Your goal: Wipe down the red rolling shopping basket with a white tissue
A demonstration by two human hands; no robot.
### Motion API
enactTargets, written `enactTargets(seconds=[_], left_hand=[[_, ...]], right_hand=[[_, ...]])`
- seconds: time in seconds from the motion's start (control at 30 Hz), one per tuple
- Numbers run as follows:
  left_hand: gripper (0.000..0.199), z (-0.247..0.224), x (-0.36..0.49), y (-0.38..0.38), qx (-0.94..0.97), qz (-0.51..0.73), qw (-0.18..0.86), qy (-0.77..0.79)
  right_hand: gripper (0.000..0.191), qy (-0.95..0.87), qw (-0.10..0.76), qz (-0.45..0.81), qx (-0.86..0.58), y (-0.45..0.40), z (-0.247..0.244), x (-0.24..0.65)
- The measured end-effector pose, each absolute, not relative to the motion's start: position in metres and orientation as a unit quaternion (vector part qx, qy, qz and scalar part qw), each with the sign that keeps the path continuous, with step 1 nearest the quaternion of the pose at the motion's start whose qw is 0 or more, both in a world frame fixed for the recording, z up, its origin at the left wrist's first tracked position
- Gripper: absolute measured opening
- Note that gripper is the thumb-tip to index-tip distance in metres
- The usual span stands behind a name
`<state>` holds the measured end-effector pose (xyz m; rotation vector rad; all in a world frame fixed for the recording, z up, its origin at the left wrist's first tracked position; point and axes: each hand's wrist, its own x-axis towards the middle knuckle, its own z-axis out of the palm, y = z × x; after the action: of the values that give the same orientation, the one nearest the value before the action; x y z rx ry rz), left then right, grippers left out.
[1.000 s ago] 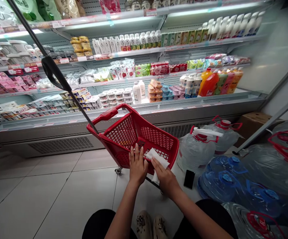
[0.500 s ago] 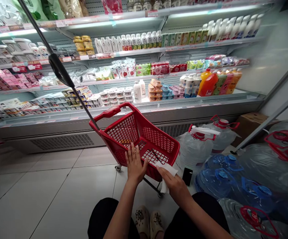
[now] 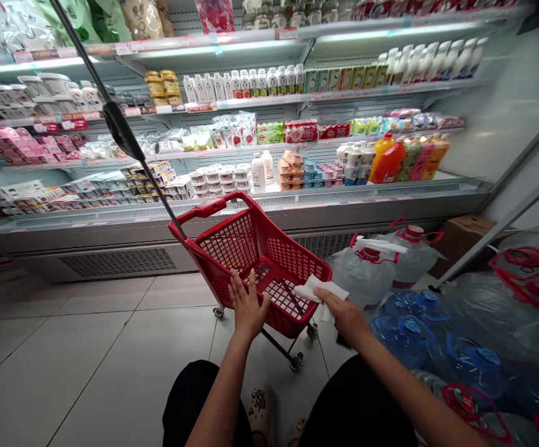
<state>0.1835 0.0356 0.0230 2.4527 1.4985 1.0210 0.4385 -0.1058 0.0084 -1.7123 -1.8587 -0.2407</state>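
Observation:
A small red plastic shopping cart [image 3: 251, 217] on casters stands in front of me, with lattice walls and a long dark pole rising from its handle side. My left hand [image 3: 247, 308] lies on the near side rim with its fingers spread. In my right hand [image 3: 341, 313] is a crumpled white tissue [image 3: 318, 289], held by the fingers at the cart's right end rim. Part of the tissue hangs over the basket's corner. A dark thin strip lies on the basket floor.
A refrigerated shelf [image 3: 246, 205] full of dairy and drinks runs behind the cart. Large water bottles [image 3: 360, 276] with red handles and blue-tinted jugs [image 3: 407, 338] crowd the right side. A cardboard box [image 3: 469, 239] sits behind them. A phone [image 3: 343, 341] lies partly hidden on the tiled floor.
My right hand has moved with the tissue up and right, from the near side rim to the cart's right end. My left hand has shifted slightly left along the rim, its fingers more spread.

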Motion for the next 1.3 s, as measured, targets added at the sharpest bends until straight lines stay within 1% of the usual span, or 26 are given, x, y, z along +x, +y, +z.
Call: enactTargets(seconds=[0.13,0.2,0.27,0.33,0.43,0.6,0.7,0.83,1.0,1.07,1.17,1.3], left_hand=[[0.077,0.026,0.181,0.035,0.801,0.324,0.062,0.500],[0.083,0.027,0.180,0.033,0.797,0.322,0.075,0.506],[0.094,0.027,0.181,0.031,0.786,0.327,0.085,0.517],[0.100,0.027,0.182,0.030,0.777,0.335,0.097,0.524],[0.097,0.025,0.184,0.028,0.770,0.342,0.120,0.525],[0.091,0.026,0.183,0.025,0.772,0.344,0.133,0.517],[0.089,0.028,0.177,0.029,0.778,0.336,0.130,0.515],[0.084,0.030,0.162,0.038,0.787,0.303,0.089,0.530],[0.060,0.025,0.153,0.024,0.786,0.291,-0.008,0.546],[0.059,0.023,0.156,0.004,0.795,0.289,-0.035,0.532],[0.061,0.023,0.161,-0.031,0.823,0.268,-0.071,0.495],[0.064,0.023,0.159,-0.058,0.861,0.239,-0.107,0.435]], right_hand=[[0.089,-0.744,0.273,-0.077,-0.606,-0.116,-0.003,0.380],[0.093,-0.755,0.266,-0.090,-0.593,-0.122,-0.007,0.355],[0.092,-0.766,0.261,-0.107,-0.577,-0.125,-0.008,0.346],[0.088,-0.783,0.256,-0.119,-0.554,-0.126,-0.007,0.357],[0.088,-0.797,0.252,-0.113,-0.537,-0.119,-0.004,0.399],[0.096,-0.750,0.273,-0.105,-0.593,-0.094,-0.002,0.472],[0.099,-0.722,0.287,-0.095,-0.623,-0.088,-0.006,0.479],[0.095,-0.713,0.297,-0.099,-0.627,-0.102,-0.011,0.441],[0.093,-0.747,0.272,-0.106,-0.597,-0.120,-0.010,0.369],[0.090,-0.772,0.272,-0.114,-0.563,-0.120,-0.008,0.343],[0.081,-0.804,0.282,-0.130,-0.507,-0.116,-0.003,0.325],[0.071,-0.829,0.268,-0.118,-0.477,-0.109,0.002,0.356]])
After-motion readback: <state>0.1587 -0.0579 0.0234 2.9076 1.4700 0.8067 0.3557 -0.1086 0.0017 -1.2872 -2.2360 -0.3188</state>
